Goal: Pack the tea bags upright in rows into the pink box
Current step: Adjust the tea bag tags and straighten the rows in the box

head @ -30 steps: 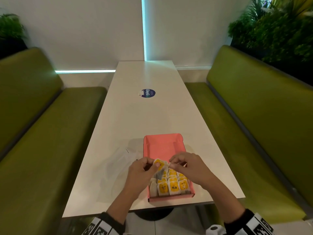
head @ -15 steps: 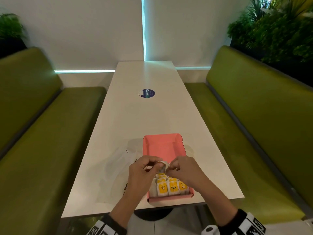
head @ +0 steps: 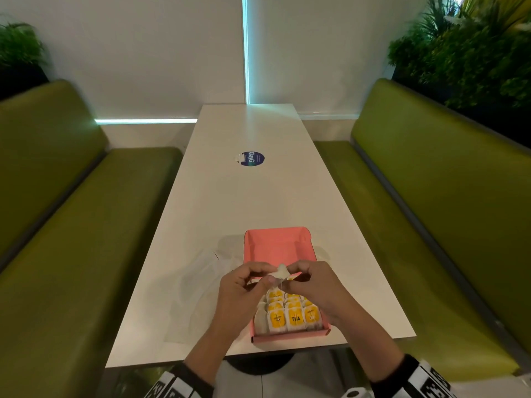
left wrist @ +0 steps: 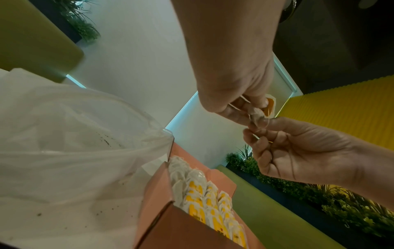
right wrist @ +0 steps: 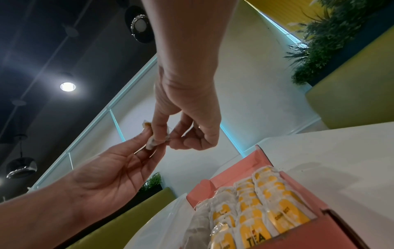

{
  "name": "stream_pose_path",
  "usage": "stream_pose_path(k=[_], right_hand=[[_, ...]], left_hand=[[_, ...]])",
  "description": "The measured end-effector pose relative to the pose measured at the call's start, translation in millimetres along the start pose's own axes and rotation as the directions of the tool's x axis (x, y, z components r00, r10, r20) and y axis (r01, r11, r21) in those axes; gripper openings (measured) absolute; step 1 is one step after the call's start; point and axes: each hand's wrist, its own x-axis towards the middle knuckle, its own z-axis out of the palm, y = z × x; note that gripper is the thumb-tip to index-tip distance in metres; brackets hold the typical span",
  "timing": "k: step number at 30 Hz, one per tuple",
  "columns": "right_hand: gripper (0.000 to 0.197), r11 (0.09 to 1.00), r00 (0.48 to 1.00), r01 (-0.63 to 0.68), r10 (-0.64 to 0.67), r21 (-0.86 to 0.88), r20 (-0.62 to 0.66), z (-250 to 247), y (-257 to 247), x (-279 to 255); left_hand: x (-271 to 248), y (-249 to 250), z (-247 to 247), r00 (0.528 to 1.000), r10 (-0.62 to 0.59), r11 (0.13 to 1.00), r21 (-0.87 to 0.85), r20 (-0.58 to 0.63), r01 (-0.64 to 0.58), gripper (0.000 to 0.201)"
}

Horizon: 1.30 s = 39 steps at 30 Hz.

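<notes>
Between the two hands, above the pink box [head: 277, 245], a single tea bag [head: 281, 272] was held in the air, crumpled and mostly hidden by fingertips. The left hand [head: 240, 293] pinched it from one side and the right hand [head: 311, 288] from the other, thumbs and forefingers closed on it; a thin string ran down from the bag. Its yellow tag showed only as a sliver in the left wrist view [left wrist: 269, 105]. Below the hands, packed tea bags [head: 293, 315] stood upright in rows in the near part of the box, the rows furthest from the person covered by the hands. How many rows there were could not be told. To the left of the left hand lay a clear plastic bag [head: 198, 285] on the white table [head: 244, 196], its outline faint.
</notes>
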Motion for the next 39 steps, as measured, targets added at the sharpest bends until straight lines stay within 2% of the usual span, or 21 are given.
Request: stream_pose_path(k=[4, 10, 18, 22, 25, 30, 34, 39], right_hand=[[0.018, 0.995, 0.997, -0.044, 0.038, 0.094, 0.066, -2.1, -0.6, -1.0], [0.018, 0.988, 0.998, 0.006, -0.015, 0.152, 0.058, -1.4, 0.0, -2.8], [0.017, 0.992, 0.994, 0.030, -0.043, 0.127, 0.102, -2.9, 1.9, -3.9], [0.014, 1.000, 0.982, 0.005, -0.004, -0.004, 0.187, -6.2, 0.9, -6.7], [0.019, 0.999, 0.982, 0.027, -0.035, 0.044, 0.185, -9.9, -0.2, -7.6], [0.002, 0.979, 0.988, 0.047, -0.075, 0.200, 0.137, -10.3, -6.1, -6.5], [0.016, 0.978, 0.994, 0.006, -0.029, 0.208, 0.109, -8.1, -6.4, -4.3], [0.020, 0.985, 0.994, -0.002, -0.016, 0.170, 0.108, -7.1, -6.3, -4.1]], left_hand=[[-1.6, 4.7, 2.3, 1.000, -0.021, 1.000, -0.014, -0.004, 0.021, 0.024], [-1.6, 5.1, 2.8, 0.999, -0.035, 0.999, -0.005, 0.009, 0.035, 0.015], [-0.7, 5.6, 0.6, 0.991, -0.131, 0.990, -0.057, 0.018, 0.132, 0.016], [-1.1, 5.8, 3.2, 0.986, -0.167, 0.982, -0.090, 0.000, 0.167, 0.014], [-1.3, 7.3, 4.0, 0.980, -0.199, 0.972, -0.130, 0.000, 0.198, 0.018], [-1.1, 7.1, 1.9, 0.970, -0.230, 0.965, -0.115, 0.073, 0.237, 0.018], [-3.3, 8.5, 2.0, 0.955, -0.246, 0.952, -0.142, 0.168, 0.270, 0.015], [-4.1, 9.6, 1.6, 0.944, -0.246, 0.955, -0.113, 0.219, 0.275, 0.015]])
